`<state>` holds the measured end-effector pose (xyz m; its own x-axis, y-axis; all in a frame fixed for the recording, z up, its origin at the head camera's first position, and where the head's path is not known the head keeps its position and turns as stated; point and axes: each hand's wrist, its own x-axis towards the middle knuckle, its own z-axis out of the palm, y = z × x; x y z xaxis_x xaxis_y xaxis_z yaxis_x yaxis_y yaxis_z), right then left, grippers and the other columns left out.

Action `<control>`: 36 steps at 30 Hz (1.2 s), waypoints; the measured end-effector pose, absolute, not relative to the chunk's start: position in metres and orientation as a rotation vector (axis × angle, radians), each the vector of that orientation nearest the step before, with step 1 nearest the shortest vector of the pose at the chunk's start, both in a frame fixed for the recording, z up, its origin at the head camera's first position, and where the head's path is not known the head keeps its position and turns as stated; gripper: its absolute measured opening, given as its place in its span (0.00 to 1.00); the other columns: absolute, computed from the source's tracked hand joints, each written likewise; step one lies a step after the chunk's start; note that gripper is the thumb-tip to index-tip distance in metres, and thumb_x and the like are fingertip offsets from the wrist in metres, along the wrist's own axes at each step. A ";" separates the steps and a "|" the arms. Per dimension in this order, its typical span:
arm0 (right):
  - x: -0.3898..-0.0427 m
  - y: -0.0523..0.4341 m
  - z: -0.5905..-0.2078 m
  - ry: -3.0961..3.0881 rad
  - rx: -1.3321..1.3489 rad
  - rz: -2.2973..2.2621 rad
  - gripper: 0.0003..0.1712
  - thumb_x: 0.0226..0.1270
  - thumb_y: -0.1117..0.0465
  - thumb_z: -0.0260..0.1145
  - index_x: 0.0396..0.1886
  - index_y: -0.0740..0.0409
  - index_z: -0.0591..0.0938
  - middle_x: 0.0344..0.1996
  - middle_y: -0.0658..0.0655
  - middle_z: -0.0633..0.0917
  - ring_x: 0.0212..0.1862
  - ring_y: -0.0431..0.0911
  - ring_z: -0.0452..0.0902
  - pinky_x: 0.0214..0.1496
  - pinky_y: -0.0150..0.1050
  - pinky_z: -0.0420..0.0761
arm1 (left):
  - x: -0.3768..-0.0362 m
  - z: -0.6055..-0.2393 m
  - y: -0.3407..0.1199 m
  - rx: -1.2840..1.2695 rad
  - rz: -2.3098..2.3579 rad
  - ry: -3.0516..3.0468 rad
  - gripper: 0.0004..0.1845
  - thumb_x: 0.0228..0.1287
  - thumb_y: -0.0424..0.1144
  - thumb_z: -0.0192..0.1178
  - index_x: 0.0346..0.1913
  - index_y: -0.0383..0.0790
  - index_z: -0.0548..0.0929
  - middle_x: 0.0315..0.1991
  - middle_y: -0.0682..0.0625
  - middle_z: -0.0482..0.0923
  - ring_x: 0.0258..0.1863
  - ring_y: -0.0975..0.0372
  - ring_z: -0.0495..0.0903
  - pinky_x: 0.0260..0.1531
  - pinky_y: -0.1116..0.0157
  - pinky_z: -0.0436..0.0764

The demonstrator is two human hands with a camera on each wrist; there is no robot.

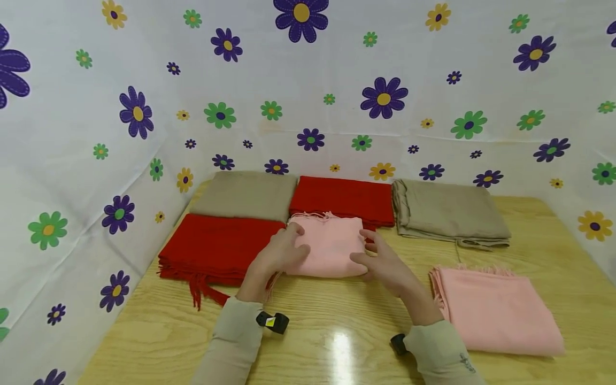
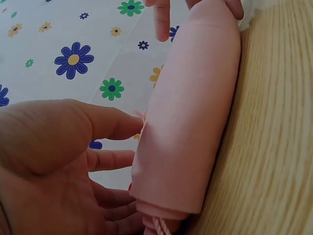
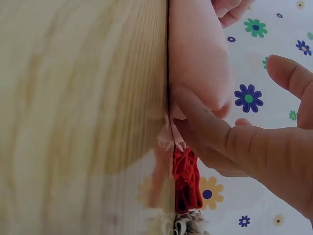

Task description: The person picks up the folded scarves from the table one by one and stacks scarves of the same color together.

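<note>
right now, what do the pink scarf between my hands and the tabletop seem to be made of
Pink scarf: looks like soft woven fabric, matte, with fine weave and twisted fringe; wool, cotton or synthetic, I can't tell. Tabletop: wood or wood-look laminate, glossy, given the pale grain and bright glare.

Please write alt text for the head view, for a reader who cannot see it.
A person's left hand and right hand touch a folded pink cloth on a wooden table. Two red cloths, two beige cloths and another pink cloth lie nearby.
</note>
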<state>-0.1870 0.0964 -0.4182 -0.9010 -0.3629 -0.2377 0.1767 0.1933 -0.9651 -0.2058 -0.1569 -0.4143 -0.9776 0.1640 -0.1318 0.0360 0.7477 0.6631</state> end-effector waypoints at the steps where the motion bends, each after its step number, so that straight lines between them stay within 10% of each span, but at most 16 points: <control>1: -0.187 0.098 -0.419 2.048 -0.161 -1.771 0.43 0.73 0.59 0.61 0.79 0.58 0.49 0.76 0.70 0.48 0.72 0.67 0.56 0.57 0.54 0.79 | -0.206 -0.414 -0.156 0.175 1.054 2.757 0.24 0.67 0.40 0.57 0.63 0.37 0.70 0.56 0.38 0.72 0.49 0.49 0.71 0.47 0.52 0.76; 10: -0.193 0.102 -0.427 1.932 -0.126 -1.844 0.39 0.73 0.60 0.61 0.76 0.63 0.54 0.73 0.71 0.55 0.67 0.62 0.65 0.57 0.48 0.80 | -0.198 -0.415 -0.153 0.146 1.000 2.688 0.41 0.59 0.39 0.65 0.73 0.41 0.57 0.69 0.29 0.50 0.66 0.35 0.57 0.58 0.38 0.69; 19: -0.193 0.111 -0.428 1.902 -0.107 -1.833 0.44 0.71 0.62 0.63 0.78 0.58 0.50 0.69 0.71 0.60 0.53 0.53 0.75 0.48 0.39 0.80 | -0.213 -0.421 -0.163 0.106 1.500 2.370 0.39 0.66 0.42 0.59 0.75 0.41 0.53 0.73 0.38 0.55 0.67 0.45 0.60 0.67 0.42 0.62; 29: -0.192 0.118 -0.431 1.777 -0.035 -1.918 0.44 0.67 0.65 0.63 0.76 0.55 0.50 0.61 0.68 0.63 0.51 0.50 0.74 0.50 0.38 0.79 | -0.217 -0.429 -0.160 0.159 1.706 1.939 0.41 0.66 0.36 0.61 0.77 0.50 0.53 0.65 0.36 0.61 0.39 0.52 0.81 0.43 0.61 0.82; 36: -0.190 0.119 -0.431 1.728 0.007 -1.990 0.42 0.66 0.68 0.63 0.74 0.56 0.51 0.62 0.68 0.65 0.46 0.47 0.80 0.45 0.37 0.82 | -0.214 -0.421 -0.153 0.290 1.567 2.074 0.48 0.60 0.36 0.67 0.79 0.55 0.51 0.70 0.42 0.57 0.56 0.50 0.72 0.52 0.57 0.79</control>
<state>-0.1900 0.1187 -0.4307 -0.8748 -0.3624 -0.3215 0.3691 -0.0687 -0.9269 -0.2139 -0.1529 -0.4206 -0.8420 0.4645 -0.2744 -0.1368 0.3080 0.9415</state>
